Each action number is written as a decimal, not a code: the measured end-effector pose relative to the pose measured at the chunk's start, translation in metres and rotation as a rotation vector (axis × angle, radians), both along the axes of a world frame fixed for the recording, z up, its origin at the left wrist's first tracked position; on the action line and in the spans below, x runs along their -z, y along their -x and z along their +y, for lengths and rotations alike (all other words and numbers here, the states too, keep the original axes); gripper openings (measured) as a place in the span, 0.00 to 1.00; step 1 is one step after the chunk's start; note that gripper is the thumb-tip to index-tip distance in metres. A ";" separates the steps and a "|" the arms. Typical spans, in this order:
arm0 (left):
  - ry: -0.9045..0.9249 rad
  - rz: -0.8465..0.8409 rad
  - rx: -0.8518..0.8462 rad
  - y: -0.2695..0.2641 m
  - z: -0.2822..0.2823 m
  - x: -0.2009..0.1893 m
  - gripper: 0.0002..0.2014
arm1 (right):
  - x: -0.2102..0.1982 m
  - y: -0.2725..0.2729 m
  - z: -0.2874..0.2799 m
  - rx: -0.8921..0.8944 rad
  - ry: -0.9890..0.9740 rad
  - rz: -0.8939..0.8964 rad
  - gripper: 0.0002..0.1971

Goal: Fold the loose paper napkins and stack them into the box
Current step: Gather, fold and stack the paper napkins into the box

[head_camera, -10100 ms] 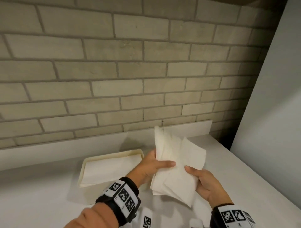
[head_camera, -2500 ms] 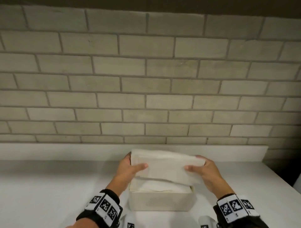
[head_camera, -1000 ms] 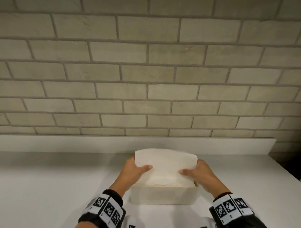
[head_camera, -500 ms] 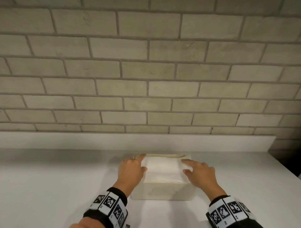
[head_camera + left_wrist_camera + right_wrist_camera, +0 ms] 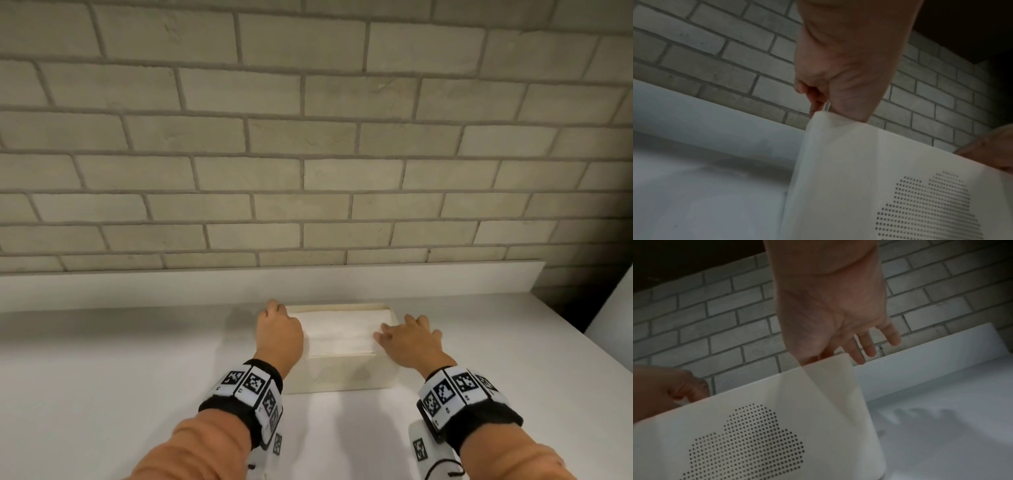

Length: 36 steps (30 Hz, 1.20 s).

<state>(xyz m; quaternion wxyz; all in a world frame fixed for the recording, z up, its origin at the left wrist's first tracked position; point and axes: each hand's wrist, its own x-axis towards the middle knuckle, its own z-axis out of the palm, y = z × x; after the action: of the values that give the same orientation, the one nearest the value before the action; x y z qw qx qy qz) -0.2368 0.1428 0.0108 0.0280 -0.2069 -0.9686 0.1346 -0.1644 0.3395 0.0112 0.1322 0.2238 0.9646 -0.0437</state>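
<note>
A cream box (image 5: 342, 378) with a dotted pattern on its front (image 5: 920, 203) (image 5: 748, 439) stands on the white counter (image 5: 102, 394). A stack of folded white napkins (image 5: 339, 330) lies flat inside it, filling it to near the rim. My left hand (image 5: 279, 329) straddles the box's left end wall, fingers (image 5: 813, 97) curled down at the far left corner; its thumb is hidden. My right hand (image 5: 407, 339) lies over the right end, fingers (image 5: 869, 345) straight and spread beyond the wall, the inner ones touching the stack's right edge.
A low white ledge (image 5: 239, 287) and a brick wall (image 5: 308, 154) rise just behind the box. The counter ends at the right, where a dark gap (image 5: 561, 308) and a white panel (image 5: 613, 308) stand. No loose napkins are in view.
The napkin bundle went down into the box. Since half a second ago both hands slid off the stack's top to the box's ends, and the left fingers curled.
</note>
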 end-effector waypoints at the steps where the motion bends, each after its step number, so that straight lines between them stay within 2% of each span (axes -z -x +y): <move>1: -0.011 0.004 0.000 -0.001 -0.002 -0.002 0.16 | -0.002 -0.004 -0.003 0.007 0.032 0.002 0.24; 6: -0.181 0.022 -0.010 -0.016 0.000 -0.014 0.16 | -0.016 -0.047 -0.015 0.051 0.176 0.161 0.25; 10: -0.375 -0.040 0.119 -0.058 0.030 -0.027 0.17 | -0.039 -0.112 -0.015 0.109 0.316 0.316 0.26; 14: -0.593 -0.198 0.312 -0.124 0.079 -0.034 0.18 | -0.059 -0.200 -0.008 0.191 0.398 0.486 0.23; 18: -0.800 -0.439 0.519 -0.206 0.131 -0.032 0.16 | -0.056 -0.298 0.008 0.410 0.444 0.644 0.20; 20: -0.833 -0.582 0.608 -0.253 0.155 -0.029 0.15 | -0.048 -0.347 0.019 0.525 0.442 0.691 0.18; 26: -0.730 -0.936 0.724 -0.384 0.217 0.006 0.14 | -0.008 -0.490 0.055 0.977 0.446 0.798 0.16; 28: -0.652 -1.014 0.717 -0.421 0.234 0.022 0.14 | 0.013 -0.533 0.071 1.150 0.446 0.775 0.17; 31: -0.501 -1.052 0.741 -0.462 0.257 0.047 0.02 | 0.051 -0.584 0.092 1.333 0.442 0.640 0.21; 32: -0.441 -1.045 0.746 -0.472 0.263 0.057 0.02 | 0.064 -0.596 0.098 1.366 0.436 0.587 0.22; 34: -0.358 -1.039 0.759 -0.486 0.276 0.076 0.06 | 0.084 -0.614 0.105 1.409 0.418 0.446 0.22; 36: -0.294 -1.025 0.767 -0.498 0.287 0.096 0.19 | 0.103 -0.626 0.108 1.461 0.404 0.329 0.24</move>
<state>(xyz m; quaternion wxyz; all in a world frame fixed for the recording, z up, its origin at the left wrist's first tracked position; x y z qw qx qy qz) 0.2608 0.4302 -0.0851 -0.3631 -0.5697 -0.7250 -0.1343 0.4619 0.4478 -0.0920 -0.0371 0.7652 0.5530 -0.3274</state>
